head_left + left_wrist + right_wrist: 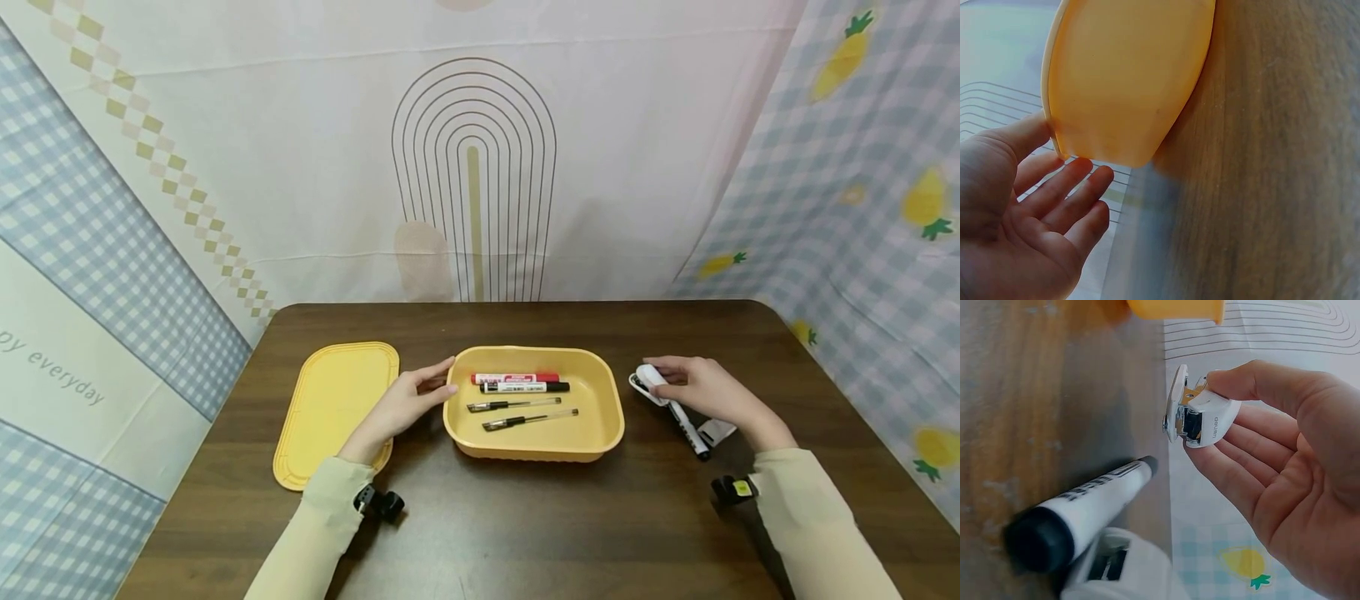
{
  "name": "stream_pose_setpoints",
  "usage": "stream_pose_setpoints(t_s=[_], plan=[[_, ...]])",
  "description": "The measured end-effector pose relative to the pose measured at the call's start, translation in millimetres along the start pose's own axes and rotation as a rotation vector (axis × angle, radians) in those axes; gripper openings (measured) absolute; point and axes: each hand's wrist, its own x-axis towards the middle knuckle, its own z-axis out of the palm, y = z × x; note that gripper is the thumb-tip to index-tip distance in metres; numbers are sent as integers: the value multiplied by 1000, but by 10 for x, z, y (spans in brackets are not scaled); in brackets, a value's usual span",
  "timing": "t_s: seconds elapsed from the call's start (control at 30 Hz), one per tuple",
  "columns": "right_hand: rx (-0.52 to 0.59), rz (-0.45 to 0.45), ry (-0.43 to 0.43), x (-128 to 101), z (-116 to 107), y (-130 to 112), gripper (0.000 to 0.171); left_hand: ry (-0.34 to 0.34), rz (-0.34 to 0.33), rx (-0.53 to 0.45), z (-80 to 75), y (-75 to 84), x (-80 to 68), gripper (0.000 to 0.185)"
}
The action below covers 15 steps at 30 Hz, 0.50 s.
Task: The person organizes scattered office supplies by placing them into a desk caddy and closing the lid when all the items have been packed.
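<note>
At the left end of the yellow plastic box (540, 450), my left hand (397, 408) holds the rim near the far corner. In the left wrist view its thumb lies on the rim and the fingertips touch the outside. A red marker (517, 378), a black marker (525, 387) and two black pens (528, 418) lie inside the box. To the right of the box, my right hand (708, 387) holds a small white stapler (1210, 419) between thumb and fingers. Below that hand lies a white marker with black ends (1094, 506).
A yellow lid (337, 408) lies flat on the brown table (525, 533), left of the box. A small white item with a dark slot (1119, 569) rests beside the white marker. Patterned cloth (315, 167) hangs behind the table.
</note>
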Motion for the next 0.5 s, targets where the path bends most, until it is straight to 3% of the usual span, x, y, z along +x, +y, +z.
stream_pose_setpoints(t_s=[0.5], plan=[[-3, -4, 22, 130, -145, -85, 51, 4, -8, 7, 3, 16, -5, 56]])
